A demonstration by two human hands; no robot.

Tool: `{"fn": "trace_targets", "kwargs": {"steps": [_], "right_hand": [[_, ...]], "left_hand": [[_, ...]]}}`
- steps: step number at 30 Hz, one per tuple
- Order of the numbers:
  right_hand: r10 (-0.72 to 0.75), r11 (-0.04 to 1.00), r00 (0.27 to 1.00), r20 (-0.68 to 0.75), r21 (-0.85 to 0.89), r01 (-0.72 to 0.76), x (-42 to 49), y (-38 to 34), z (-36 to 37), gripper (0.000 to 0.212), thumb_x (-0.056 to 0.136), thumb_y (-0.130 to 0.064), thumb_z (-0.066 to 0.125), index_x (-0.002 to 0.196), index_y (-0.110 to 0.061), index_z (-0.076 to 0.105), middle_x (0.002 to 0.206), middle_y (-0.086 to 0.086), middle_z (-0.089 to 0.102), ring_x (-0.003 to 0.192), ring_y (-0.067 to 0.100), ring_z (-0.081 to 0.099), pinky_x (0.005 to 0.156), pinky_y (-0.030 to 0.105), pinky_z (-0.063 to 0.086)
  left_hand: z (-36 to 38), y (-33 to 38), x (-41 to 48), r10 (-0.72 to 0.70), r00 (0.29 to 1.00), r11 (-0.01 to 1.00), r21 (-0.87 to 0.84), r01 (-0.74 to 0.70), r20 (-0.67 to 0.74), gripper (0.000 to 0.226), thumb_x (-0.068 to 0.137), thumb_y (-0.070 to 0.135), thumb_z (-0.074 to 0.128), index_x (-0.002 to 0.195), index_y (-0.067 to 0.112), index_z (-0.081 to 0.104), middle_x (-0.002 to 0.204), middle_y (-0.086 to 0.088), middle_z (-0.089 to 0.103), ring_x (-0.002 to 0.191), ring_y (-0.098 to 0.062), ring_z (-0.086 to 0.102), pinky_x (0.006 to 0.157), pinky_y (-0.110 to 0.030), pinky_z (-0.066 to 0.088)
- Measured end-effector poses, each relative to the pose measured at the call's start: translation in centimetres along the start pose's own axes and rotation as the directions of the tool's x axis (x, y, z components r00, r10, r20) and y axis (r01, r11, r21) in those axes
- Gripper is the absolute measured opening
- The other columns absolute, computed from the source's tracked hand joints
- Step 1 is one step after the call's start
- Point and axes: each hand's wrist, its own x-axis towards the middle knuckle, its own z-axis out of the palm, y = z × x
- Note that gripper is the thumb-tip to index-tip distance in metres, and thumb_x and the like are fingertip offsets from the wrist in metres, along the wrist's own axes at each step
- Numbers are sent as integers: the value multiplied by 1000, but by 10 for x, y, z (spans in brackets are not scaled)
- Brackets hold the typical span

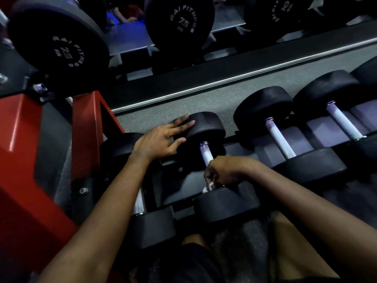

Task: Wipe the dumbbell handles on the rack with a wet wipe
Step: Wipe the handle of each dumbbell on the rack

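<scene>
Mostly hidden in the curled right hand [222, 172], the white wipe [210, 185] shows only a crumpled corner, gripped round the near end of the dumbbell handle [205, 153]. The left hand [163, 139] lies flat, fingers straight, on that dumbbell's far head [208, 125]. Dumbbells [263, 105] sit in a row on a red-framed rack [24, 150] over speckled grey floor [183, 105].

A black rubber-headed dumbbell [224, 205] lies in the dark grey metal rack tray [179, 188]. The left hand [161, 137] rests on its 12 o'clock head. The right hand [226, 172] wraps the white wet wipe [210, 185] round the knurled steel handle [206, 153]. A second black dumbbell [280, 137] lies at 3 o'clock and the red steel rack upright [87, 129] at 9 o'clock.
</scene>
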Motion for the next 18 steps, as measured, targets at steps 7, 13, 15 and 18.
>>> {"fn": "trace_targets", "kwargs": {"steps": [7, 13, 15, 18], "right_hand": [[36, 995, 998, 59, 94, -42, -33, 23, -24, 14, 87, -10, 67, 80, -23, 69, 57, -12, 60, 50, -7, 53, 52, 10, 39], [493, 867, 753, -436, 317, -384, -25, 59, -6, 11, 85, -27, 66, 92, -22, 73, 97, 5, 72, 98, 23, 65, 73, 24, 43], [575, 812, 738, -354, 352, -464, -10, 54, 9, 19, 87, -23, 62, 100, -16, 73, 108, 13, 70, 106, 28, 64, 78, 26, 45], [482, 797, 862, -153, 486, -360, 8, 40, 29, 11, 85, -10, 60, 86, -8, 71, 80, 9, 66, 78, 18, 61, 59, 20, 42]], "left_hand": [[-1, -1, 0, 2, 1000, 1000, 1, -2, 5, 60, 98, 37, 56, 150, 49, 30, 158, 31, 17, 134, -2, 44, 99, -31, 46], [0, -2, 0, 5, 1000, 1000, -16, -5, -7, 60, 98, 34, 58, 150, 47, 33, 159, 29, 19, 137, 0, 41, 100, -29, 45], [0, -1, 0, 4, 1000, 1000, -10, -4, -7, 60, 98, 35, 58, 150, 48, 32, 159, 30, 19, 136, 0, 41, 100, -30, 45], [-1, 1, 0, 3, 1000, 1000, -18, -3, -2, 60, 98, 33, 58, 150, 46, 32, 159, 28, 20, 134, 6, 36, 101, -28, 42]]}}
